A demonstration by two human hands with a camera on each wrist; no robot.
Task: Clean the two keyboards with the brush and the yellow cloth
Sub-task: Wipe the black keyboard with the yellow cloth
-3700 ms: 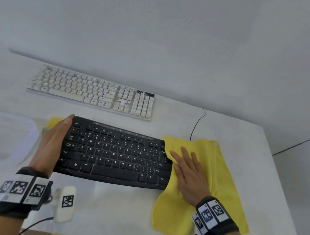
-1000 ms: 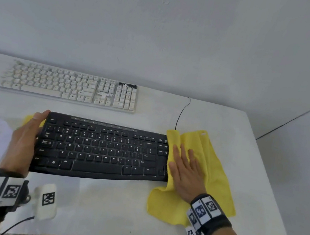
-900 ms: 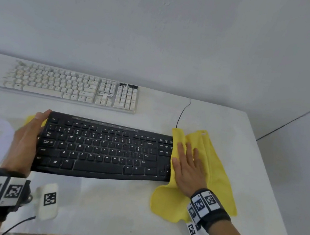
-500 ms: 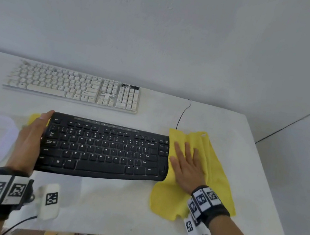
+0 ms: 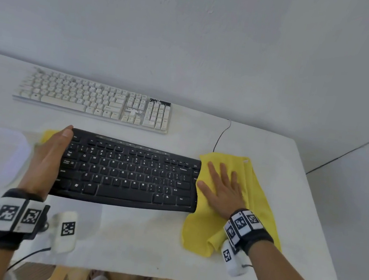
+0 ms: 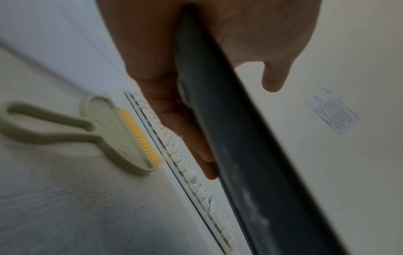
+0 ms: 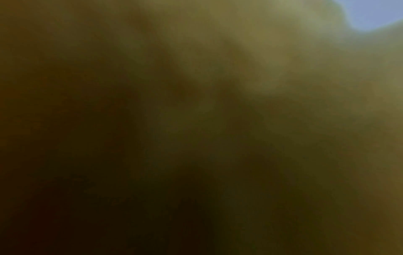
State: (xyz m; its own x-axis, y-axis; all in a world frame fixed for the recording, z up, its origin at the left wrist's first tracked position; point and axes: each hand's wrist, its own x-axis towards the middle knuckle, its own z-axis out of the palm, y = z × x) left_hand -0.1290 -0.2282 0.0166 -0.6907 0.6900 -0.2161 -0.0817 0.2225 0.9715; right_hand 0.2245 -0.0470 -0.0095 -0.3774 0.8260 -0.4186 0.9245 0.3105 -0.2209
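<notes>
Setting: a white tabletop [image 5: 141,236] is standing against a plain pale wall, with an adjoining wall to the right.

Item 1, black keyboard [image 5: 126,172]: lying between the two hands, and in the left wrist view appearing raised at its left end. The left hand [image 5: 45,163] is gripping that end, thumb over the top edge, fingers [image 6: 185,134] curling beneath it.

Item 2, yellow cloth [image 5: 254,192]: spreading from the keyboard's right end outward. The right hand [image 5: 221,187] is pressing it flat, fingers straight and splayed, clasping nothing. The right wrist view is showing only dark yellow blur.

Item 3, white keyboard [image 5: 94,101]: lying beyond both sets of fingertips, near the wall, untouched.

Item 4, brush [image 6: 104,131]: pale green with yellow bristles, lying just outside the left fingers, bristles toward the white keyboard.

Item 5, thin black cable [image 5: 222,135]: running beyond the right fingertips.

Handling note, as judgement: the cloth seems to be wiping the black keyboard's right end. The left grip should be holding firm so the board is not sliding; the right palm should be keeping even pressure and gathering a fold under the fingers to reach between keys, steering clear of the cable.
</notes>
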